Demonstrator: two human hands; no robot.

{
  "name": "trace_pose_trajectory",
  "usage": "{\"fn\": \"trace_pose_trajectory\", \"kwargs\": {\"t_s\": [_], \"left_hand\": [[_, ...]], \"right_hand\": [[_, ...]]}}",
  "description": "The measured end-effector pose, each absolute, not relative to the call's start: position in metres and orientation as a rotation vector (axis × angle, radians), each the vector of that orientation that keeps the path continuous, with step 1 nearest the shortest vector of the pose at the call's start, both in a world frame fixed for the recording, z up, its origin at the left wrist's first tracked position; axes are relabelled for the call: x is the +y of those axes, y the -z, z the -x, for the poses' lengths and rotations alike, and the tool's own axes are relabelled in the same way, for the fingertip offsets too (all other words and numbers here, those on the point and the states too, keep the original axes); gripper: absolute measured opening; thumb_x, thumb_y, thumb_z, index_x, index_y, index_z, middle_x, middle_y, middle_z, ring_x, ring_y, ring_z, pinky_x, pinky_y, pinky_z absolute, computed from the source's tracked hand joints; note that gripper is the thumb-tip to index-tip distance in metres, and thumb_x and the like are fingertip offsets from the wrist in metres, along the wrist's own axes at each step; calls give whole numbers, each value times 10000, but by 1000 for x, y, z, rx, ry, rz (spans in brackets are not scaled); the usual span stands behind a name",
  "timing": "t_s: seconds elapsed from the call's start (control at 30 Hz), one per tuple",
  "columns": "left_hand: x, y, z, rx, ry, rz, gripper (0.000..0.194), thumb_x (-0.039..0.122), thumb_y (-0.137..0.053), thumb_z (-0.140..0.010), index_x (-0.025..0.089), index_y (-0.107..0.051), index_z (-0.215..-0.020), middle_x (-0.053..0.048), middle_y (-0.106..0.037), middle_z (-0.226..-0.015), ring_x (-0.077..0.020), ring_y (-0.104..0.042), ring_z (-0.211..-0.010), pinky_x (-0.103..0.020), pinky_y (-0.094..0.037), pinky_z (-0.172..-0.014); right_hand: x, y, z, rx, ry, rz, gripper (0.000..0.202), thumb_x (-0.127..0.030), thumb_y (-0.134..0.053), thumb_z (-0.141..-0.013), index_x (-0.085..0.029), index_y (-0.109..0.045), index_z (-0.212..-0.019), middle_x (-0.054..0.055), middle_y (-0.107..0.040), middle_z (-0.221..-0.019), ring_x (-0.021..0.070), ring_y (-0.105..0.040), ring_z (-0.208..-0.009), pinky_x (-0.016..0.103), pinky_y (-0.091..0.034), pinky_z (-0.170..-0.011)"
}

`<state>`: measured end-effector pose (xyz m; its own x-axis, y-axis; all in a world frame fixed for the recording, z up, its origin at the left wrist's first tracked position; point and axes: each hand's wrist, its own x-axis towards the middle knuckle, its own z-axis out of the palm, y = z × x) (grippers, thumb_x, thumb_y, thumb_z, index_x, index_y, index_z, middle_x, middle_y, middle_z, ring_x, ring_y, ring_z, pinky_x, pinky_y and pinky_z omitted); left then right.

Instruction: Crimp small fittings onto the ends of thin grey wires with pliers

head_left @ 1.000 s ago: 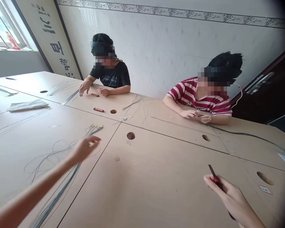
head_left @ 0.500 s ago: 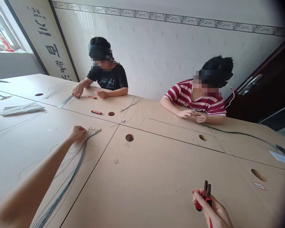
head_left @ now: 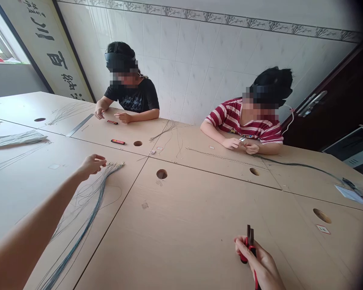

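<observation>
My left hand (head_left: 92,166) is stretched out over the table at the left, its fingers pinched together just above the metal ends of a bundle of thin blue-grey cords (head_left: 100,196). Whatever it may hold is too fine to make out. The bundle's thicker strand runs down towards the bottom edge, with looser cords fanned beside it. At the lower right, my right hand (head_left: 260,259) is wrapped round pliers (head_left: 249,243) with red and black handles. Their dark jaws point up and away from me, slightly apart, with nothing visible between them.
Across the wooden table (head_left: 184,225) sit two people, one in a black shirt (head_left: 133,96), one in a striped shirt (head_left: 248,123), each handling small things. Cable holes (head_left: 161,174) pierce the tabletop. A steel ruler (head_left: 80,125), lighters (head_left: 117,141), more cords (head_left: 166,131) and folded cloth-like material (head_left: 16,139) lie about.
My left hand has lifted slightly away from the cord ends, its fingers now pointing right. The whole view has shifted a little. My right hand still grips the pliers.
</observation>
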<state>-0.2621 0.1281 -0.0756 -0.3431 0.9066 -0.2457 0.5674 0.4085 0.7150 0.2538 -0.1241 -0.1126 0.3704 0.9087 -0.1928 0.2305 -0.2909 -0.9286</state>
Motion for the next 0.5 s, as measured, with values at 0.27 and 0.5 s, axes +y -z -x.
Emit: {"fn": "trace_pose_trajectory", "kwargs": {"t_s": [0.27,0.5], "left_hand": [[126,65,259,2006,-783,-1318,270,331,-563,-950,128,-597,-1124,-55,-651,-993,-145,-640,-761,-300,-560,-650],[127,68,260,2097,-810,-1370,303,333,-580,-938,134,-597,-1165,-75,-641,-1101,-199,-649,-902,-369,-567,-756]], "right_hand": [[-125,125,-260,-975,-972,1701,448,-641,-675,-711,-204,-579,-693,29,-563,-709,203,-540,-745,272,-447,-654],[-124,127,-260,-989,-988,1709,444,-637,-683,-707,-206,-577,-687,33,-570,-712,210,-552,-745,277,-470,-661]]}}
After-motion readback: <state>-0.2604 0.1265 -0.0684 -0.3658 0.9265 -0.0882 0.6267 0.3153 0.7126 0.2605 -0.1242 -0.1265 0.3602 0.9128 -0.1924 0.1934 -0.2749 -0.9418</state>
